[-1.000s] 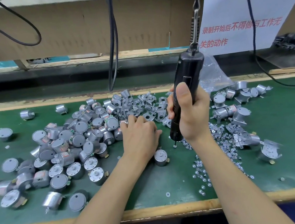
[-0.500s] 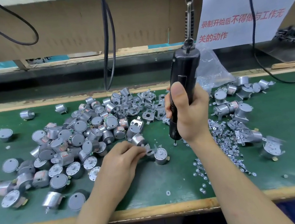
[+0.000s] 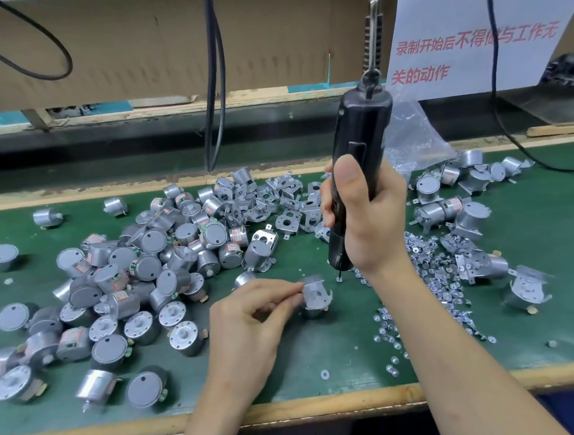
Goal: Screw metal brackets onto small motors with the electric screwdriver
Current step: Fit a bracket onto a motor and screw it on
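Note:
My left hand point(image 3: 249, 323) pinches a metal bracket point(image 3: 314, 292) and holds it on top of a small silver motor point(image 3: 315, 309) standing on the green mat. My right hand point(image 3: 369, 217) grips the black electric screwdriver point(image 3: 359, 150), which hangs upright from a cable. Its bit tip point(image 3: 339, 276) is just above the mat, a little up and right of the bracket. A heap of loose motors point(image 3: 145, 262) lies to the left. Loose brackets point(image 3: 277, 204) are piled at centre back. Screws point(image 3: 431, 274) are scattered to the right.
Motors with brackets fitted point(image 3: 460, 217) lie at the right. A clear plastic bag point(image 3: 410, 139) sits behind the screwdriver. Black cables point(image 3: 215, 85) hang from above. The bench's wooden front edge point(image 3: 328, 406) runs along the bottom; a paper sign point(image 3: 470, 31) hangs at back right.
My left hand left the bracket pile, came back toward me with a bracket and set it on the single motor. My right hand and the screwdriver stayed nearly in place.

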{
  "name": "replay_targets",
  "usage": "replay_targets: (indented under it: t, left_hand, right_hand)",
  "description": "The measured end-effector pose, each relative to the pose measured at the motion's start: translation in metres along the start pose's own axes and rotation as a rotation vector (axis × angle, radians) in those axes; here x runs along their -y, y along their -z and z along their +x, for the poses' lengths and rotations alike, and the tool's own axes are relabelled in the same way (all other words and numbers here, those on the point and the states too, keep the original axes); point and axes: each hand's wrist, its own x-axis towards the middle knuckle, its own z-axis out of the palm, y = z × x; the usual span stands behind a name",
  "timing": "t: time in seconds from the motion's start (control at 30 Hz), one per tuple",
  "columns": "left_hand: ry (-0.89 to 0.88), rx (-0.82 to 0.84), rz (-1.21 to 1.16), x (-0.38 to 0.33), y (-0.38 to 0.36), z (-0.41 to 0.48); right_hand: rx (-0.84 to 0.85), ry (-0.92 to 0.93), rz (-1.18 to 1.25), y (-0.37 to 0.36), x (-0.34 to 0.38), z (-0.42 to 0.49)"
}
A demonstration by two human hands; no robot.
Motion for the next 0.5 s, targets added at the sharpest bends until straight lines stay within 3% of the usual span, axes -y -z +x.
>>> replay_targets:
  t: [0.37,0.5]
  left_hand:
    - [-0.027,-0.031,0.000,0.0068,-0.0015,-0.0031]
    - [-0.030,0.089,0.096,0.0063,-0.0045,-0.0015]
  right_hand:
    - [0.009,-0.003,-0.045,-0.0025,0.0040,-0.0014]
    - [0.015,-0.011,-0.102,-0.0042,0.0052,-0.0025]
